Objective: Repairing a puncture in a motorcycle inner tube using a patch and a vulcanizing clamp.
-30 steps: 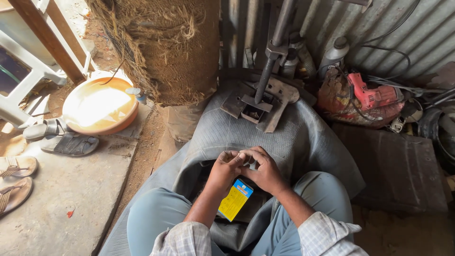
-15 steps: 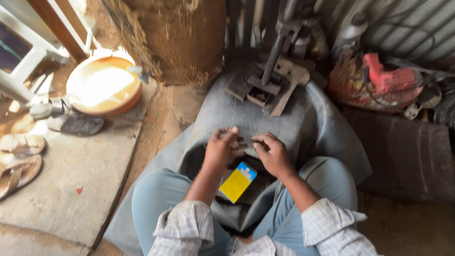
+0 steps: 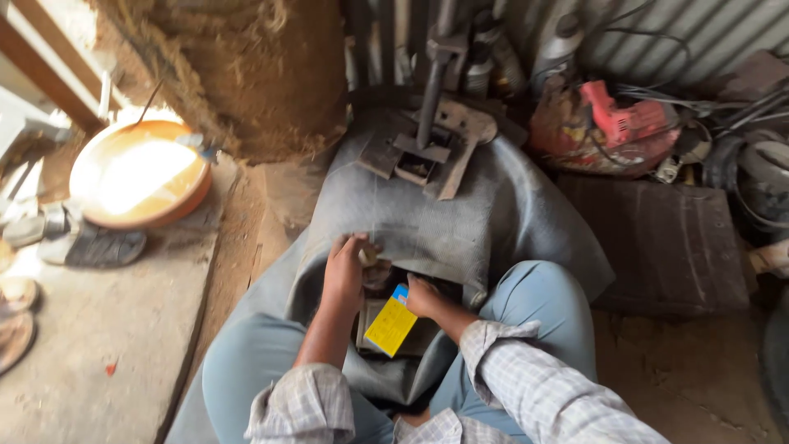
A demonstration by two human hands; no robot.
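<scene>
Cramped dirt-floor shed. Small pale piece (image 3: pixel 367 256) pinched in left hand (image 3: pixel 345 275) over grey rubber sheet (image 3: pixel 460 214); right hand (image 3: pixel 421 298) closed at yellow packet (image 3: pixel 389 326), grip unclear. Piece could be dropped into lap folds.

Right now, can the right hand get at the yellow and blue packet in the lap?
Probably yes. The right hand sits right at the top edge of the yellow and blue packet, and nothing lies over it. The left hand is off to the side, holding a small object I can't identify.
</scene>
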